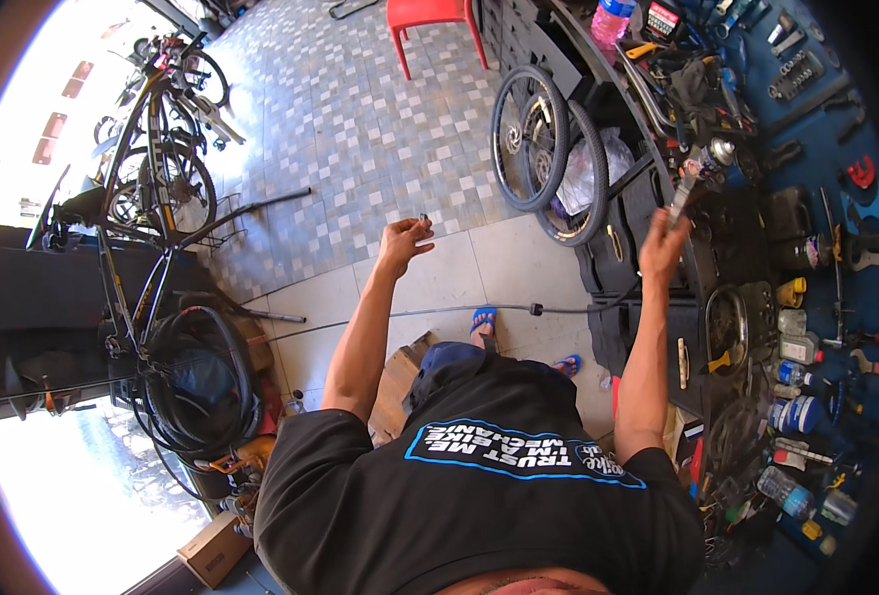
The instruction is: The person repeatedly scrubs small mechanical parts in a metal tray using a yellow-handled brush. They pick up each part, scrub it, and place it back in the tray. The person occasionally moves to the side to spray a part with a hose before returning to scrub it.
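A person in a black cloth T-shirt [499, 416] stands in a bicycle workshop, both bare arms stretched forward. The right hand [664, 250], to the right of two spoked bicycle wheels [543, 137] and a little nearer the body, has its fingers wrapped around the near end of a slim tool [679, 202]. The tool's long axis runs away from the body, its free end pointing outward and slightly right. It is narrow, flat-looking and silvery grey; its exact kind is too small to tell.

The left hand [404, 244], left of the wheels and also nearer the body, pinches a small dark piece [424, 219] at its fingertips, thumb and fingers nearly together. The piece sticks up beyond them; its long axis cannot be made out.

The wheels are round, with black rubber tyres. Nearer the body than the wheels, a thin dark cable [449, 311] stretches crosswise, with a stubby black fitting [536, 309] on it. Left of the wheels spread mottled grey floor tiles [390, 149]; beyond them to the left is a smooth red chair [430, 13].
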`<state>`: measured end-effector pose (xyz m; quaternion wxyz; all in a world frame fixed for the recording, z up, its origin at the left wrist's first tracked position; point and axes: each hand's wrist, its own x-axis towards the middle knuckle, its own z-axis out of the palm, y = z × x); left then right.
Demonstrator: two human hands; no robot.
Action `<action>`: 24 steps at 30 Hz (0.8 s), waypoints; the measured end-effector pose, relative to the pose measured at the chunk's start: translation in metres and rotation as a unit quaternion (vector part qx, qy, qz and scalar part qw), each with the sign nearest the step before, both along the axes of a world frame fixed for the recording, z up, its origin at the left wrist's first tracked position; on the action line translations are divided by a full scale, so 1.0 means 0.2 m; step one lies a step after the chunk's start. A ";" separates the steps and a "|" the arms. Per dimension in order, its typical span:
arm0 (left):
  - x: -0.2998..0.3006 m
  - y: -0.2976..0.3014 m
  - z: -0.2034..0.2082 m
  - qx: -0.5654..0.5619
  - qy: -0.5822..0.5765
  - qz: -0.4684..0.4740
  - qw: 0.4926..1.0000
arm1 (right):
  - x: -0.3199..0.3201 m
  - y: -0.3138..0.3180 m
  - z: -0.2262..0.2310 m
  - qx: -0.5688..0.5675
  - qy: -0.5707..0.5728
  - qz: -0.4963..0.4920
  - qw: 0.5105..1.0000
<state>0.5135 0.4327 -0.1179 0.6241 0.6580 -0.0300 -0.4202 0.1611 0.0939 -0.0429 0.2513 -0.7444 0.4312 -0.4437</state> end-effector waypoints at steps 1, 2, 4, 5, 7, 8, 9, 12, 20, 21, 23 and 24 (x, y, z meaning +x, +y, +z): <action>0.02 0.02 -0.04 0.016 -0.022 0.000 1.000 | 0.09 0.08 0.08 0.041 0.073 0.069 0.994; 0.05 0.01 -0.07 0.028 -0.046 -0.008 0.999 | 0.15 0.11 0.09 0.036 0.155 0.128 0.979; 0.10 0.07 -0.17 0.053 -0.102 0.004 0.993 | 0.37 0.36 0.22 0.056 0.278 0.238 0.929; 0.12 0.06 -0.19 0.082 -0.124 -0.011 0.989 | 0.44 0.44 0.21 0.069 0.326 0.298 0.895; 0.17 0.06 -0.22 0.144 -0.169 -0.035 0.974 | 0.57 0.62 0.23 0.090 0.405 0.406 0.815; 0.19 0.08 -0.24 0.146 -0.194 -0.023 0.970 | 0.64 0.71 0.26 0.095 0.440 0.451 0.771; 0.21 0.07 -0.24 0.163 -0.209 -0.031 0.964 | 0.70 0.78 0.28 0.075 0.454 0.446 0.767; 0.25 0.08 -0.24 0.208 -0.266 -0.043 0.940 | 0.87 0.93 0.35 0.018 0.478 0.433 0.764; 0.32 0.12 -0.29 0.240 -0.377 -0.034 0.894 | 1.07 1.03 0.40 -0.071 0.488 0.413 0.766; 0.31 0.12 -0.28 0.239 -0.357 -0.024 0.903 | 1.07 1.03 0.42 -0.066 0.487 0.426 0.760; 0.30 0.12 -0.26 0.243 -0.342 -0.018 0.907 | 1.07 1.02 0.46 -0.056 0.486 0.449 0.748; 0.30 0.13 -0.25 0.249 -0.349 -0.020 0.903 | 1.08 1.02 0.48 -0.048 0.493 0.447 0.745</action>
